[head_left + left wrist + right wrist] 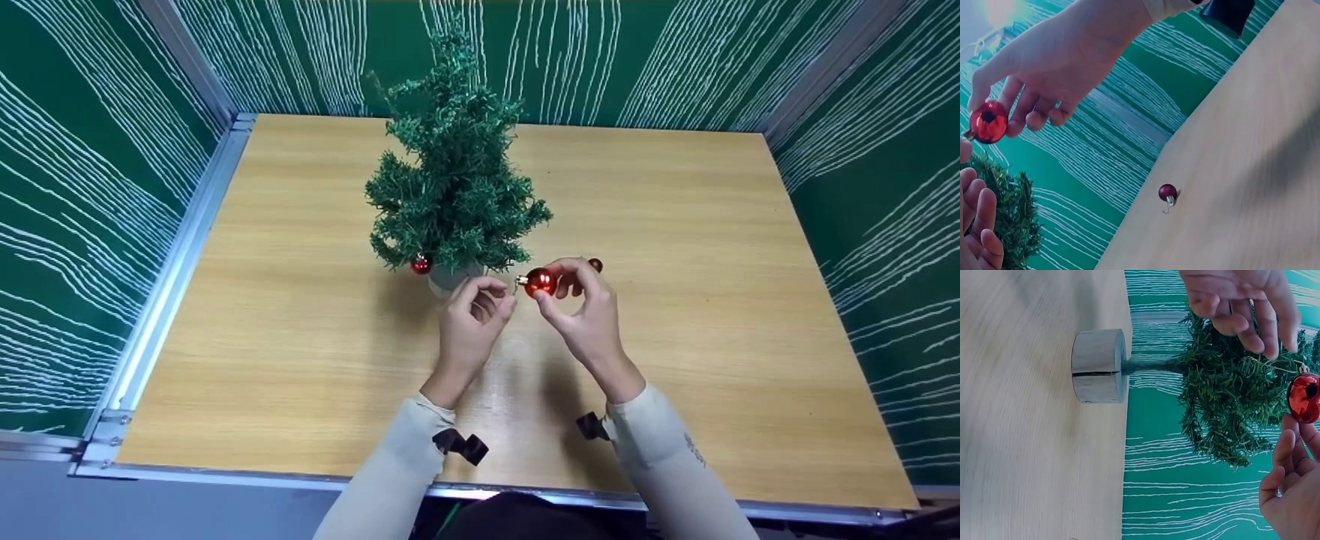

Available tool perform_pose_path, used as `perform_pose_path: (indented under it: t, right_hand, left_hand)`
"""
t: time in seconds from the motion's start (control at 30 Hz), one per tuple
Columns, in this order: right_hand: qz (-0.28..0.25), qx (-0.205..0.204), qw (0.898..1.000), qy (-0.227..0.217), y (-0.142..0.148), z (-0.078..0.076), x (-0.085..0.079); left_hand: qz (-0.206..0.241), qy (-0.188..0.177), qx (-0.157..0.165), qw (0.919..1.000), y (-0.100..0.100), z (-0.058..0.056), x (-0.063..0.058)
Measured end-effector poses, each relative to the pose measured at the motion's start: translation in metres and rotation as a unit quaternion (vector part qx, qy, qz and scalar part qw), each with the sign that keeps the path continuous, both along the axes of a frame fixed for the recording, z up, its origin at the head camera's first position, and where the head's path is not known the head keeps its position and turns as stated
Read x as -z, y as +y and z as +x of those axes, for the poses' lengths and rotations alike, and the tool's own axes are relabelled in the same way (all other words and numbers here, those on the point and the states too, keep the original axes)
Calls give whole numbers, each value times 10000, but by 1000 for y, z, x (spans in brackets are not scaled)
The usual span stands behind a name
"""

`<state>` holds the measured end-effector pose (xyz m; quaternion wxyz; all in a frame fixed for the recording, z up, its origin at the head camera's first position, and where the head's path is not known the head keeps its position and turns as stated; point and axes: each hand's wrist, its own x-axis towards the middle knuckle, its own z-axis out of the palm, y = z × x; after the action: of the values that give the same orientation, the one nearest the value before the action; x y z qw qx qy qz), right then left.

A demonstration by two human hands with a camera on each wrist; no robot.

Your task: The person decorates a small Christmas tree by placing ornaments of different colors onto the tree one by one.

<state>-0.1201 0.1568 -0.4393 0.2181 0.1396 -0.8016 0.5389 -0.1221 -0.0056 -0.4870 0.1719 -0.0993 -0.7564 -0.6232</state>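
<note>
My right hand (596, 319) pinches a shiny red Christmas bauble (540, 282) between thumb and fingertips, its metal cap turned left. At the bauble's thin wire hook (1275, 367), my left hand (472, 322) has its thumb and index fingertips drawn together, the other fingers curled. Both hands are just in front of a small green artificial Christmas tree (457, 172). Another red bauble (421, 264) hangs from a low branch at the tree's left. The tree's round, pale base (1098, 365) is partly hidden in the head view.
A dark red bauble (1167, 192) with a hook lies on the wooden table (735, 315), beyond my right hand. Green panels with white streaks (570, 60) stand along the back and both sides. A metal rail (180, 247) runs along the table's left edge.
</note>
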Motion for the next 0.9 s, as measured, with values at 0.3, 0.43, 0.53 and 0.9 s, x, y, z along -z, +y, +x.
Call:
perform_pose_path:
  t: [0.3,0.43,0.53,0.9]
  right_hand:
    - [-14,-94,9999,87,1,-4,17]
    - [1,-91,9999,109,1,-5,19]
    - [0,-47,10000,22,1,-5,19]
    - [44,-57,10000,44,-8,5,-4]
  left_hand:
    - [-36,185,32,9998,2,-1,1]
    - [24,169,-37,9998,1,-2,0]
    - [63,156,-119,9998,-2,-2,-3]
    - [64,271,-413,9988,-12,5,-25]
